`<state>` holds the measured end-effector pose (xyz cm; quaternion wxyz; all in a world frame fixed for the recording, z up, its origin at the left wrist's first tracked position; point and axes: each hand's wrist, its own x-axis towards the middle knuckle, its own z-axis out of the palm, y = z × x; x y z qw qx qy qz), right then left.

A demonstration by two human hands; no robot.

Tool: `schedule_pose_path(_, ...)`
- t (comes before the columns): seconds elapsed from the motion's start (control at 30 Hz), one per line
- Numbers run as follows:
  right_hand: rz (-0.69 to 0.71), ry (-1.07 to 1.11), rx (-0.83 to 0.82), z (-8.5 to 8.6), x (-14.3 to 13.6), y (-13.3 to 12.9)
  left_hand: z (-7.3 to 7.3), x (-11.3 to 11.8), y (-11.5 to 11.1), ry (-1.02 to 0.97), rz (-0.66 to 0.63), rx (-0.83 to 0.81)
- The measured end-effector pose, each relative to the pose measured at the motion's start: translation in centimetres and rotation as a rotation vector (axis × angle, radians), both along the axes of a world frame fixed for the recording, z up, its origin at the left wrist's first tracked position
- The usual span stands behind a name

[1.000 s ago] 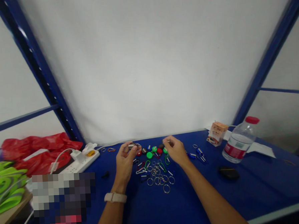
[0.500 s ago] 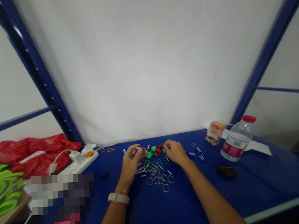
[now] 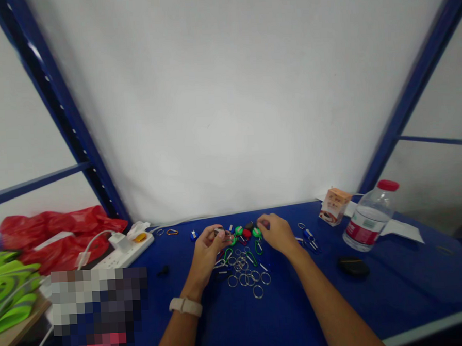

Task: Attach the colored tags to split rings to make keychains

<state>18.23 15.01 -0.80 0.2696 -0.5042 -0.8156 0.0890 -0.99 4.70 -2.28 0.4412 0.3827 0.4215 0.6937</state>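
Observation:
My left hand (image 3: 208,247) is closed on a small dark item with a silvery part (image 3: 219,231), held between thumb and fingers. My right hand (image 3: 275,231) is pinched closed at the right edge of the pile; whatever its fingertips hold is too small to make out. Between the hands lie green round pieces (image 3: 256,232), a red round piece (image 3: 247,234) and a black one (image 3: 250,225). Green carabiners (image 3: 251,258) are nearer me, with several silver split rings (image 3: 258,292) in front of them. Blue pieces (image 3: 307,235) lie right of my right hand.
A bottle with a red cap (image 3: 368,218), a small box (image 3: 334,207) and a black pouch (image 3: 353,266) stand or lie at the right. At the left are a power strip (image 3: 119,253), red plastic (image 3: 64,236) and an orange carabiner (image 3: 172,232).
The whole view has shifted slightly. My right hand has moved a little away from the round pieces, so a green one shows more fully. My left hand keeps its hold on the dark item.

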Motion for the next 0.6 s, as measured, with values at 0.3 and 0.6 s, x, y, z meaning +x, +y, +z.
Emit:
schedule_pose_path(0.3,0.596,0.406,-0.064,0.0,-3.0,-3.1,-0.5,-0.3,0.3,-0.033,-0.003,-0.04)
schedule_pose_path(0.6,0.592,0.432,-0.242,-0.6,-3.8,-3.5,-0.4,-0.3,0.2,-0.007,-0.074,-0.066)
